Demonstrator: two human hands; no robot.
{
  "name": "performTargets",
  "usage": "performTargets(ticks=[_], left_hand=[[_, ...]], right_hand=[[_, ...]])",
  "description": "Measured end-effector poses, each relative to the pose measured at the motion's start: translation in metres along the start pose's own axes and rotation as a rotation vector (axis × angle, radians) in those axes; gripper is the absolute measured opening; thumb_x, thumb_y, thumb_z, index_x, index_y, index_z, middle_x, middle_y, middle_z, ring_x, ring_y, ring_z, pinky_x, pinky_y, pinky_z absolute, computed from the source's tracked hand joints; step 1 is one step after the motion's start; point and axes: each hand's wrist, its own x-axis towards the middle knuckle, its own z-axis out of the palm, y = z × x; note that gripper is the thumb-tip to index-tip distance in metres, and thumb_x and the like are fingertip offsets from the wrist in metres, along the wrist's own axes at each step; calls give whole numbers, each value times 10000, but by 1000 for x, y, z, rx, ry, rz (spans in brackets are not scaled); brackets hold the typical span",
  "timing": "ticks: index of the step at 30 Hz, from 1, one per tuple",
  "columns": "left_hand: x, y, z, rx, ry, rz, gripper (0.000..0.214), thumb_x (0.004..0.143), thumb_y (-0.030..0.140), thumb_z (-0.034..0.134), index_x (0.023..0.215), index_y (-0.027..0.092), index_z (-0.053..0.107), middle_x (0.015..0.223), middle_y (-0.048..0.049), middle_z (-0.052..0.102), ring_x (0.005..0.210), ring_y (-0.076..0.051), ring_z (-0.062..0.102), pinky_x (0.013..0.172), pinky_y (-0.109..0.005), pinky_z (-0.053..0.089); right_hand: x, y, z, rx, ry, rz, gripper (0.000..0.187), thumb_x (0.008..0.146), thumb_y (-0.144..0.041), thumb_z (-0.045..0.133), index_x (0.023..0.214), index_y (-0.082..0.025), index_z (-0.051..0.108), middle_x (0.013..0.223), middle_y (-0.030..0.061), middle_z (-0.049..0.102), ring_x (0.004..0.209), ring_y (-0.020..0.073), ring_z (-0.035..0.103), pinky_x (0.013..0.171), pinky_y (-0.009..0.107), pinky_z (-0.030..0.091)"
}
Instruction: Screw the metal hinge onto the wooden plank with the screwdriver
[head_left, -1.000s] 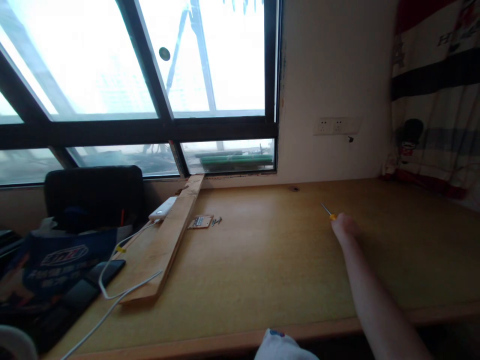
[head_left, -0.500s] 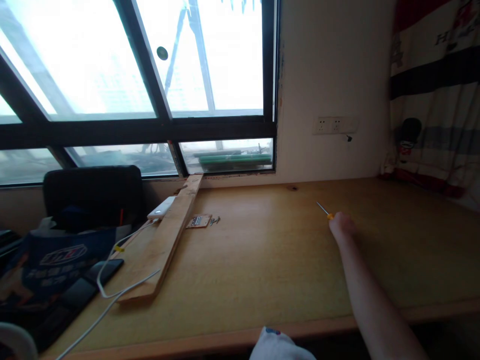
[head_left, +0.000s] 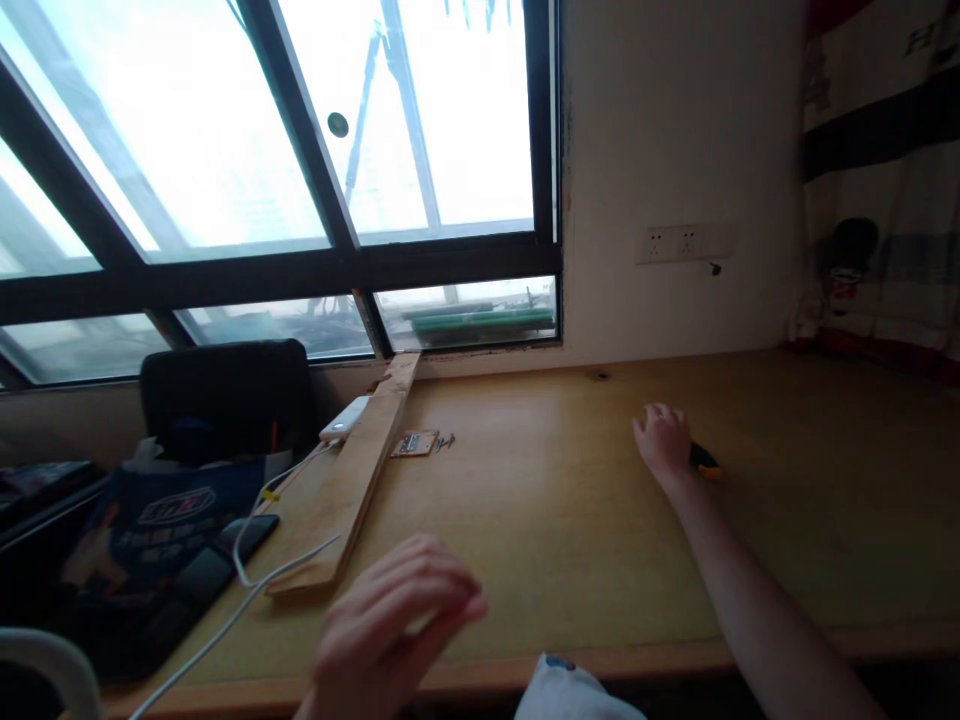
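My right hand (head_left: 664,440) is stretched far out over the wooden desk (head_left: 570,520), closed around a yellow-and-black screwdriver (head_left: 703,462) whose handle end sticks out to the right. My left hand (head_left: 394,625) hovers low near the desk's front edge, fingers loosely curled and apart, holding nothing. Just beyond it lies a long wooden plank (head_left: 352,480). A small metal hinge (head_left: 417,443) and a few screws (head_left: 445,440) lie beside the plank.
A white power strip (head_left: 343,420) with white cables (head_left: 247,580) rests on the plank. A black chair back (head_left: 225,395) and a dark blue bag (head_left: 157,525) stand at the left. Wall sockets (head_left: 671,243) and a striped curtain (head_left: 885,170) are at the right.
My left hand has come up into view at the bottom. The right hand has drawn back slightly with the screwdriver; its metal tip no longer shows, the handle now does. The view shifted.
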Motion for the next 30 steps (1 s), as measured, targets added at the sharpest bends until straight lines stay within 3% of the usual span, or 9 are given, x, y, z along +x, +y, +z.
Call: performTargets(ticks=[2, 7, 11, 16, 20, 26, 30], left_hand=[[10, -47, 23, 85, -83, -98, 43, 767, 217, 580, 760, 186, 609, 736, -31, 640, 685, -143, 590, 668, -271, 466], [22, -177, 71, 437, -121, -501, 204, 824, 288, 451, 799, 172, 616, 764, -59, 649, 690, -166, 588, 654, -273, 431], [19, -237, 89, 767, -134, -724, 237, 781, 298, 462, 843, 137, 625, 844, -115, 622, 812, -223, 561, 713, -313, 408], [10, -260, 98, 931, -207, -742, 280, 754, 348, 477, 830, 141, 650, 879, -132, 590, 892, -270, 501, 783, -357, 370], [6, -260, 97, 891, -256, -673, 258, 776, 315, 453, 808, 161, 658, 882, -114, 582, 891, -248, 488, 817, -344, 346], [5, -257, 97, 948, -200, -730, 326, 768, 348, 474, 953, 135, 636, 968, -142, 556, 933, -271, 454, 805, -361, 341], [3, -258, 97, 905, -222, -748, 290, 781, 355, 460, 884, 172, 660, 963, -128, 555, 929, -266, 446, 797, -362, 332]], right_hand=[[-7, -18, 4, 92, -1, -117, 293, 788, -256, 499, 1020, -94, 577, 1029, 153, 581, 970, 252, 479, 854, 367, 354], [-22, -46, 13, 273, -70, -284, 240, 793, -236, 491, 992, -140, 585, 996, 114, 601, 947, 228, 503, 833, 337, 394], [-26, -49, 19, 345, -112, -302, 230, 791, -224, 491, 978, -134, 589, 972, 114, 608, 950, 222, 517, 820, 336, 415], [-27, -50, 23, 374, -133, -307, 229, 791, -218, 489, 975, -125, 588, 969, 113, 610, 944, 220, 524, 828, 346, 426], [-30, -58, 21, 396, -164, -344, 232, 793, -212, 486, 983, -126, 585, 980, 114, 606, 954, 222, 525, 831, 351, 433], [-35, -67, 18, 466, -187, -381, 229, 792, -210, 483, 983, -136, 584, 989, 110, 605, 963, 218, 530, 833, 355, 441], [-35, -66, 19, 488, -184, -359, 221, 788, -210, 483, 971, -142, 588, 986, 111, 607, 963, 221, 536, 826, 363, 447]])
